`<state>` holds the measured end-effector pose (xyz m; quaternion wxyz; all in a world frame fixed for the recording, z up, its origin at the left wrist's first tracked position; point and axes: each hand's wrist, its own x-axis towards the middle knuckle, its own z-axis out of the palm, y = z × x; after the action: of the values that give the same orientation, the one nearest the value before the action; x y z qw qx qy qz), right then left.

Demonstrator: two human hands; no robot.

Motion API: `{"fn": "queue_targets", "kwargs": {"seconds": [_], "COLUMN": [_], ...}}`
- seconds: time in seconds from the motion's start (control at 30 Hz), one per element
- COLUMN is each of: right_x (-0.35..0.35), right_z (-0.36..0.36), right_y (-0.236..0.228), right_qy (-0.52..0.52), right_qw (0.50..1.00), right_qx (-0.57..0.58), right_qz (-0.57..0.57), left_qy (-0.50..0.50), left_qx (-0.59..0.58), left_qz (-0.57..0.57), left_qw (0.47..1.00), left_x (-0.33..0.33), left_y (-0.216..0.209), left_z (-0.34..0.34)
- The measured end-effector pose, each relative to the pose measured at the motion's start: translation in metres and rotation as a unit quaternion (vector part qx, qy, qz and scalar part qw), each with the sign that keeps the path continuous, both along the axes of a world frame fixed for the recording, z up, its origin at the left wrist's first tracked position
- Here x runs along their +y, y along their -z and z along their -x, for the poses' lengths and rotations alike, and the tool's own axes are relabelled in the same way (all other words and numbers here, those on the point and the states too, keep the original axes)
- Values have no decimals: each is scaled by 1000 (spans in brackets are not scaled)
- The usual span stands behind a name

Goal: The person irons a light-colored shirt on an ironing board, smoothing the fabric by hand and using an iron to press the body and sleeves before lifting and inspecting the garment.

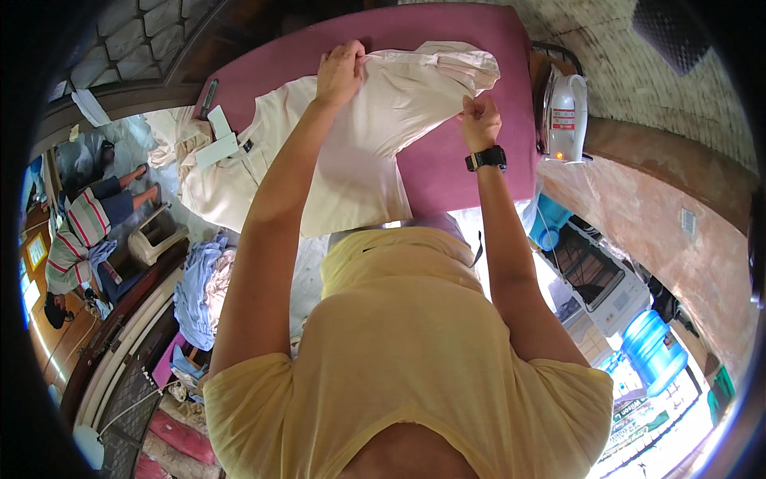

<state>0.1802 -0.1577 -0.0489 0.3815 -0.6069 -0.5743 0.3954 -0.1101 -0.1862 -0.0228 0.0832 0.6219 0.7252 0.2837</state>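
- My left hand (341,73), near 12 o'clock, curls over the cream shirt (351,152)'s far edge; I can't tell whether it grips.
- My right hand (480,125), 1 o'clock, pinches the sleeve (435,96).
- The shirt lies around 11 o'clock on a maroon board (479,172).
- White iron (563,120): 2 o'clock.

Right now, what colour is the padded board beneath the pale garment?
The padded board is purplish red, clearest in the head view.
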Motion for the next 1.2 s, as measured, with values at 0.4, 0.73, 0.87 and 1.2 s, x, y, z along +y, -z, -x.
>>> {"fn": "queue_targets", "kwargs": {"seconds": [0.4,0.73,0.87,1.2], "right_x": [5,0,-3,-20], "right_z": [-12,5,-3,5], "right_y": [-8,-10,-6,-18], "right_qy": [62,1,-43,18], "right_qw": [993,1000,974,938], "right_qx": [-53,-25,-128,-303], "right_qz": [-86,-14,-184,-170], "left_qy": [21,112,33,46], "left_qx": [32,70,-74,-225], "left_qz": [-27,152,117,11], "left_qw": [999,980,990,973], "left_x": [12,45,58,62], "left_y": [7,-28,-27,9], "left_z": [-11,-40,-47,-55]}}
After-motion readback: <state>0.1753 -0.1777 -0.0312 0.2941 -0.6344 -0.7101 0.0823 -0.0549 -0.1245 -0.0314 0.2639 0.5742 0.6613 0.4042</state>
